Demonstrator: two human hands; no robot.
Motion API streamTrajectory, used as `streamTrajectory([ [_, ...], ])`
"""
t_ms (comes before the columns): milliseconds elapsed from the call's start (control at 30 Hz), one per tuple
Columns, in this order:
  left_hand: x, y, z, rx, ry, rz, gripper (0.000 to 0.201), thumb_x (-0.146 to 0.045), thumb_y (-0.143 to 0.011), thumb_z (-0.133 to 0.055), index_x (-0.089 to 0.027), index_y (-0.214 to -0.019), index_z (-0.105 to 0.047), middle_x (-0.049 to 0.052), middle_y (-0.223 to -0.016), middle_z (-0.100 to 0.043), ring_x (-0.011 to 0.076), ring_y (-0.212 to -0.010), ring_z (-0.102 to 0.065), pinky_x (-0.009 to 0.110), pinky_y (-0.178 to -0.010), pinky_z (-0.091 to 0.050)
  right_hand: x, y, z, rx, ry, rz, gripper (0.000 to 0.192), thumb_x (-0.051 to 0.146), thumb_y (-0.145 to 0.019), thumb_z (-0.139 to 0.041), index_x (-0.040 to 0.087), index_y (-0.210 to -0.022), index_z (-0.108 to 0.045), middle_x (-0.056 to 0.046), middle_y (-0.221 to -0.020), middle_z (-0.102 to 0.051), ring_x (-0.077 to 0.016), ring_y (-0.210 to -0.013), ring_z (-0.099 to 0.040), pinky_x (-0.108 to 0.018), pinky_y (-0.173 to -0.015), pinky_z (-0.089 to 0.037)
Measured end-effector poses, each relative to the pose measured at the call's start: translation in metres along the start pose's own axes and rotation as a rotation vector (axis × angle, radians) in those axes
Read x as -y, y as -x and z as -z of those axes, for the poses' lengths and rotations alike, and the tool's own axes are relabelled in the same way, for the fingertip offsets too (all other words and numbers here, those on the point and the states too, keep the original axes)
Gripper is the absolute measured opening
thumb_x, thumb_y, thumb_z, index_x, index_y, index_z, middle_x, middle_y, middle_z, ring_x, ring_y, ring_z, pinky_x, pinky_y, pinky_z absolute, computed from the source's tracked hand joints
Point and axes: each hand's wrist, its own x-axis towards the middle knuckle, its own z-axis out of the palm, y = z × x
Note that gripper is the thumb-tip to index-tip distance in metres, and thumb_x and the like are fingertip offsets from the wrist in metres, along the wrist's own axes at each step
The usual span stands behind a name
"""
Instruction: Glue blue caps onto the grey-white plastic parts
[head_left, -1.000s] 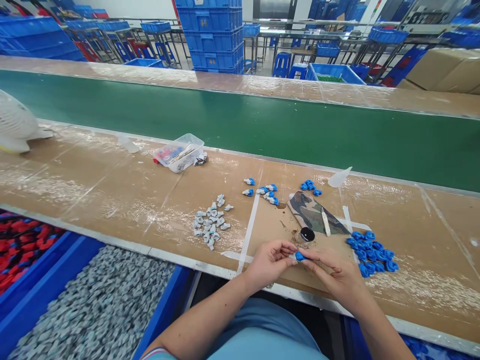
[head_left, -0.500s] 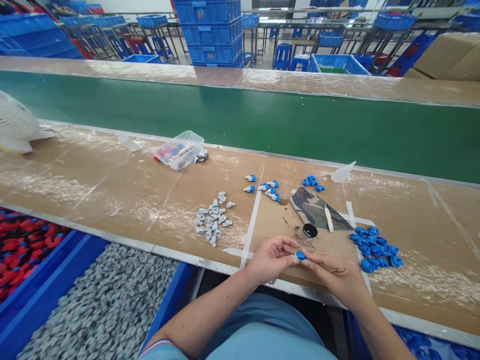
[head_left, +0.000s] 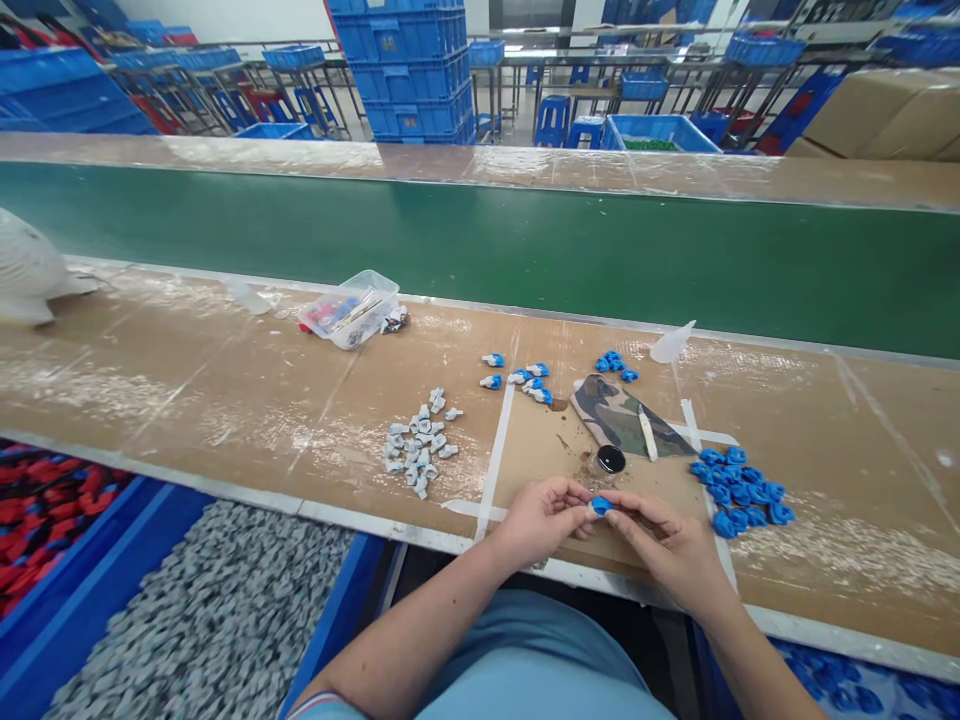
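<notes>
Between my fingertips, close to the table's front edge, is a small blue plastic part (head_left: 601,506). My left hand (head_left: 546,520) pinches it from the left and my right hand (head_left: 664,540) from the right. Any grey piece joined to it is hidden by the fingers. Just beyond my hands sit a small round pot of black liquid (head_left: 611,459) and a camouflage cloth (head_left: 622,415) with a white pen-like tool (head_left: 647,433) on it. A pile of loose blue parts (head_left: 739,490) lies to the right, grey parts (head_left: 420,440) to the left. Several joined grey-and-blue pieces (head_left: 536,380) lie farther back.
A clear plastic box (head_left: 352,310) and a translucent squeeze bottle (head_left: 673,343) stand toward the back of the cardboard-covered table. Behind runs a green conveyor belt (head_left: 480,240). Blue bins of grey parts (head_left: 202,600) and red parts (head_left: 52,510) are below the left front edge.
The view has shifted slightly. Both hands stay together on the blue part, with the fingers only a little rearranged; the piles look the same.
</notes>
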Motion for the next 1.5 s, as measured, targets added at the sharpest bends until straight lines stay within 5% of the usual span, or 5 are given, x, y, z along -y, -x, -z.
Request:
streamTrajectory([
  [200, -0.004, 0.003, 0.003, 0.073, -0.133, -0.010, 0.050, -0.058, -0.064, -0.068, -0.012, -0.084, -0.062, -0.003, -0.060, -0.057, 0.0063, -0.052, -0.052, 0.021, -0.057, -0.045, -0.004, 0.004, -0.007, -0.060, -0.094, 0.006, 0.027, 0.042, -0.081, -0.059, 0.022, -0.094, -0.072, -0.009, -0.094, -0.073, -0.0211, -0.083, -0.069, -0.034, -0.077, -0.058],
  [633, 0.005, 0.009, 0.005, 0.087, -0.456, -0.295, 0.025, -0.034, -0.081, -0.055, -0.014, -0.086, -0.069, 0.005, -0.073, -0.065, 0.0124, -0.062, -0.054, 0.022, -0.059, -0.044, 0.020, -0.007, 0.018, 0.173, 0.033, 0.164, 0.020, 0.034, -0.084, -0.056, 0.027, -0.086, -0.075, -0.004, -0.082, -0.074, -0.0164, -0.073, -0.070, -0.024, -0.066, -0.058],
  [1267, -0.001, 0.004, 0.008, 0.109, -0.200, -0.100, 0.034, -0.045, -0.072, -0.066, -0.013, -0.082, -0.067, -0.001, -0.058, -0.057, 0.0080, -0.052, -0.052, 0.021, -0.056, -0.046, -0.005, 0.008, -0.010, -0.089, -0.241, 0.043, 0.016, 0.025, -0.073, -0.070, 0.030, -0.087, -0.075, -0.003, -0.072, -0.070, -0.0151, -0.066, -0.066, -0.025, -0.058, -0.056],
  [1400, -0.006, 0.005, 0.007, 0.142, -0.241, -0.043, 0.034, -0.045, -0.072, -0.066, -0.013, -0.082, -0.066, -0.002, -0.058, -0.057, 0.0083, -0.052, -0.052, 0.021, -0.056, -0.045, -0.006, 0.016, -0.018, -0.156, -0.175, 0.078, 0.016, 0.029, -0.077, -0.066, 0.027, -0.090, -0.075, -0.003, -0.071, -0.068, -0.0153, -0.067, -0.064, -0.027, -0.059, -0.055],
  [1500, -0.011, 0.007, 0.010, 0.151, -0.361, -0.064, 0.029, -0.040, -0.076, -0.062, -0.013, -0.085, -0.066, 0.000, -0.062, -0.060, 0.0098, -0.056, -0.054, 0.022, -0.058, -0.044, -0.010, 0.024, -0.002, -0.170, -0.006, 0.085, 0.020, 0.032, -0.080, -0.062, 0.026, -0.096, -0.073, -0.004, -0.075, -0.068, -0.0161, -0.069, -0.063, -0.028, -0.061, -0.054],
])
